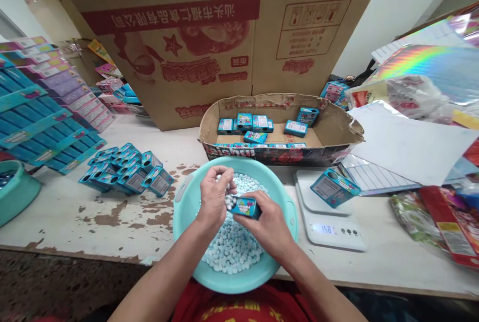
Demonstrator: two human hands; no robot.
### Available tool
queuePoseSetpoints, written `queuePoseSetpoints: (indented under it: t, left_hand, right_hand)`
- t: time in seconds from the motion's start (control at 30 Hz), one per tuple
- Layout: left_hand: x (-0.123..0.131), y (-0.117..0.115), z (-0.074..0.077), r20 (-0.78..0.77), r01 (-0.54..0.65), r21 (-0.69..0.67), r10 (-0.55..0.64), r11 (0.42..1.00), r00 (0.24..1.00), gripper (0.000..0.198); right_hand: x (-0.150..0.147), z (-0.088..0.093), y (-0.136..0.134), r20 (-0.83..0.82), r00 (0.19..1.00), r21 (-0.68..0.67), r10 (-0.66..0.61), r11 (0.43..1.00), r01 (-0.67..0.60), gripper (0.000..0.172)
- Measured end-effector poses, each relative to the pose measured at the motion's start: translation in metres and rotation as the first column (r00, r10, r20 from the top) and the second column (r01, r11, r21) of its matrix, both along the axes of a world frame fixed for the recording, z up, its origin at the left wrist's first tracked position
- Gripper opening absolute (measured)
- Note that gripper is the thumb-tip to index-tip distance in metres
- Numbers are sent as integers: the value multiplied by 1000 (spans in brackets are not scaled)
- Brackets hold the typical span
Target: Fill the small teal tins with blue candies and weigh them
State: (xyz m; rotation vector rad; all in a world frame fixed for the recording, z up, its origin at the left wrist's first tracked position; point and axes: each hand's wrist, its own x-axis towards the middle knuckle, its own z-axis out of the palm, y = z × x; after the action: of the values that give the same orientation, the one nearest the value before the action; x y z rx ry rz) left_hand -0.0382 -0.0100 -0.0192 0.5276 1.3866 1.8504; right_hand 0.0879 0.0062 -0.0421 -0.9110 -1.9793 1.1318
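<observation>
- Nearest, the teal basin [186, 215], full of pale candies [232, 248].
- Over it, the right hand [270, 226] grips a small blue box [244, 207] lying sideways.
- The left hand [213, 198] bunches its fingers on candies at the box's open end.
- Beyond, a scale [334, 236] carries a second box [334, 188].

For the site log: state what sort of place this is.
Probably a small sweets-packing workshop: the right hand holds a little blue box over a basin of pale pellets, a scale carries another box, and a big carton stands behind.

"158" on scale display [327, 229]
</observation>
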Motion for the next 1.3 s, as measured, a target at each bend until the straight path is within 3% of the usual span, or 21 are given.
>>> queuePoseSetpoints:
  t: [0.3,0.53,0.7,0.9,1.0,1.07,1.17,1.23,1.3]
  left_hand:
    - [8,4,5,-11,71,21,-71,997,997,29]
    - [10,4,10,4,57,106,-58,993,998,29]
    - [10,8,8,26,67,71,-69,995,997,35]
    - [-9,2,16,122,62,118,-77,991,990,36]
    - [-20,-7,8,11,131,-36,-130,991,991,33]
    - [-25,-16,-5,-147,260,-225,-297,939,944,30]
    - [-30,-31,-25,-320,388,-449,-551,805,771,27]
    - [-32,-39,-35,-370,404,-497,-608,768,702,27]
    - [-34,-42,-40,-411,394,-519,-625,759,664,28]
  right_hand:
    - [1,-2,2,-60,998,-60,28,998,-31,32]
    - [3,2,3,-102,995,-87,-18,996,9,25]
    - [1,-5,3,-125,992,-84,-32,996,22,23]
    - [17,-3,3,-269,957,-312,-104,950,16,35]
    - [41,1,4,-368,915,-372,-168,928,20,40]
    - [66,-1,5,-419,877,-392,-235,918,59,42]
    - [110,-8,4,-391,811,-392,-435,876,282,43]
    - [138,-14,0,-323,757,-342,-569,815,467,43]
    - [158,-21,-8,-226,748,-270,-623,778,567,41]
